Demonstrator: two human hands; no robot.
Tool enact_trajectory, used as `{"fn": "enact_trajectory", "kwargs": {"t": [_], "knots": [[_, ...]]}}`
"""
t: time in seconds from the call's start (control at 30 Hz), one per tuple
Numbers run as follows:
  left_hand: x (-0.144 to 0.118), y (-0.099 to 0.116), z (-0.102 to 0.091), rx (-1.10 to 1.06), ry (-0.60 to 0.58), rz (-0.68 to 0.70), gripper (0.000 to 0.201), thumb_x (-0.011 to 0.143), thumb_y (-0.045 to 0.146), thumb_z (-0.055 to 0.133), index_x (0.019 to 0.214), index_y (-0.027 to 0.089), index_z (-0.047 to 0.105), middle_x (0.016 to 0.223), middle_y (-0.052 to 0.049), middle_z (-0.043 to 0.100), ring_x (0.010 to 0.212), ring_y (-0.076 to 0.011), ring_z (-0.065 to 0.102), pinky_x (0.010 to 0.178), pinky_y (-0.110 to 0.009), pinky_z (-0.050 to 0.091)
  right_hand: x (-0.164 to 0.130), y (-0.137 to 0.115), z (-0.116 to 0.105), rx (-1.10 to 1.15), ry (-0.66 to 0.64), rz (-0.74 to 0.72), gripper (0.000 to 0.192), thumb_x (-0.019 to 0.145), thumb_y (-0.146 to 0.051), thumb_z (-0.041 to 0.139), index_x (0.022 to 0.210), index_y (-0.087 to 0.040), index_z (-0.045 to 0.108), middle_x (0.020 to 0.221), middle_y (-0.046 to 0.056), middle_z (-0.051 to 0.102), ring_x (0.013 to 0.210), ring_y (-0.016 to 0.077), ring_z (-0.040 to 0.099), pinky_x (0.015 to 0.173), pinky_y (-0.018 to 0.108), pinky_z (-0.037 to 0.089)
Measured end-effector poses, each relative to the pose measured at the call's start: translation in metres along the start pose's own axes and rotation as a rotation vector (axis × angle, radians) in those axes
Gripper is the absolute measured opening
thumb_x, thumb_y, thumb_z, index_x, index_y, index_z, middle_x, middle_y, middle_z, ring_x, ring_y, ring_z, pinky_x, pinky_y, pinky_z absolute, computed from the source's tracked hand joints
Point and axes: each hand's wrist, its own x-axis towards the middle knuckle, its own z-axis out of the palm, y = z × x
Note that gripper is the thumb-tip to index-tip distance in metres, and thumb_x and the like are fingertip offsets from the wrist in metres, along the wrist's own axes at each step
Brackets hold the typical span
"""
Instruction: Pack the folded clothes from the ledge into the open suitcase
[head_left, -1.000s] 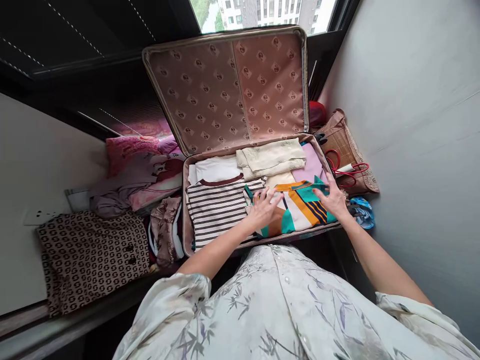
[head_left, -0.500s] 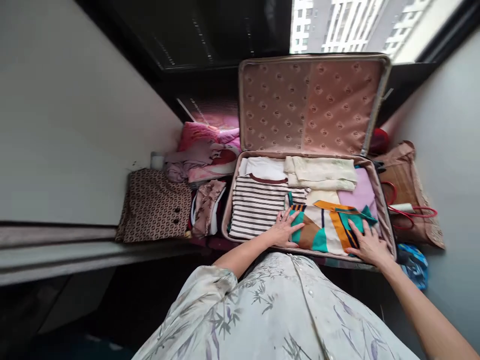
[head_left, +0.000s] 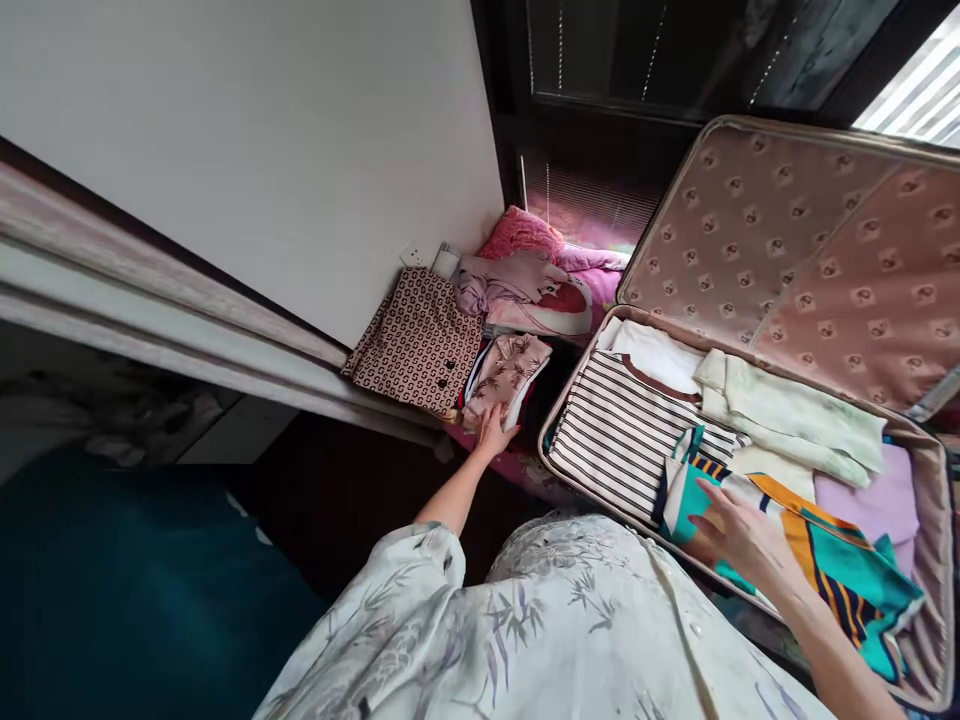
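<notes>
My left hand reaches to the near edge of a folded pinkish garment with a leaf print. Its fingers rest on the cloth and the thumb is spread to the side. Over the colourful folded garment of teal, orange, brown and white hovers or rests my right hand, fingers apart; I cannot tell whether it touches. That garment lies in the front of an open suitcase. A black-and-white striped shirt lies beside it, with a pale green folded garment and a lilac one behind.
Left of the leaf-print garment lies a brown patterned garment with dark buttons. Pink clothing with a printed figure is piled behind, by the wall. The suitcase lid stands up against the window. A ledge edge runs at left.
The view has swung left. My left hand has left the colourful garment and moved to the leaf-print one; my right hand has shifted left over the colourful garment, whose right end now sags.
</notes>
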Motion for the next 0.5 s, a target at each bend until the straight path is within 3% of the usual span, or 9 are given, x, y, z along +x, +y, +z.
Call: {"fn": "enact_trajectory", "kwargs": {"t": [0.13, 0.27, 0.33, 0.43, 0.5], "knots": [[0.008, -0.013, 0.007, -0.043, -0.029, 0.02, 0.055, 0.091, 0.029, 0.068, 0.143, 0.013, 0.058, 0.139, -0.018, 0.062, 0.131, -0.0299, 0.058, 0.114, -0.042, 0.042, 0.057, -0.08, -0.014, 0.205, 0.008, -0.165, 0.052, 0.092, -0.052, 0.053, 0.134, -0.027, 0.067, 0.123, 0.012, 0.074, 0.098, 0.0298, 0.073, 0.081, 0.04, 0.057], [0.018, -0.016, -0.007, -0.05, -0.095, 0.047, 0.045, 0.095, 0.032, 0.064, 0.137, 0.015, 0.064, 0.131, -0.017, 0.066, 0.123, -0.0286, 0.063, 0.11, -0.039, 0.045, 0.115, -0.151, -0.012, 0.501, -0.041, -0.276, 0.04, 0.081, -0.045, 0.07, 0.117, -0.029, 0.076, 0.101, 0.006, 0.079, 0.081, 0.0224, 0.074, 0.071, 0.032, 0.056], [0.02, -0.012, -0.014, -0.02, -0.115, 0.045, 0.044, 0.094, 0.034, 0.066, 0.133, 0.015, 0.066, 0.128, -0.017, 0.067, 0.12, -0.0295, 0.064, 0.107, -0.04, 0.046, 0.144, -0.183, -0.007, 0.607, -0.117, -0.242, 0.03, 0.073, -0.034, 0.076, 0.102, -0.029, 0.079, 0.084, 0.001, 0.078, 0.069, 0.0181, 0.07, 0.067, 0.028, 0.053], [0.019, 0.0, -0.02, 0.07, -0.133, 0.067, 0.043, 0.09, 0.033, 0.072, 0.126, 0.011, 0.066, 0.125, -0.02, 0.066, 0.115, -0.032, 0.065, 0.104, -0.043, 0.047, 0.189, -0.221, 0.004, 0.776, -0.241, -0.047, 0.02, 0.065, -0.017, 0.08, 0.082, -0.026, 0.077, 0.062, -0.004, 0.07, 0.061, 0.0131, 0.064, 0.065, 0.023, 0.05], [0.018, 0.007, -0.023, 0.092, -0.136, 0.077, 0.032, 0.094, 0.028, 0.066, 0.12, 0.009, 0.065, 0.12, -0.021, 0.066, 0.112, -0.0307, 0.065, 0.103, -0.043, 0.047, 0.217, -0.241, 0.013, 0.878, -0.291, 0.081, 0.02, 0.064, -0.009, 0.079, 0.076, -0.024, 0.074, 0.055, -0.005, 0.065, 0.057, 0.0113, 0.061, 0.064, 0.021, 0.05]]}}
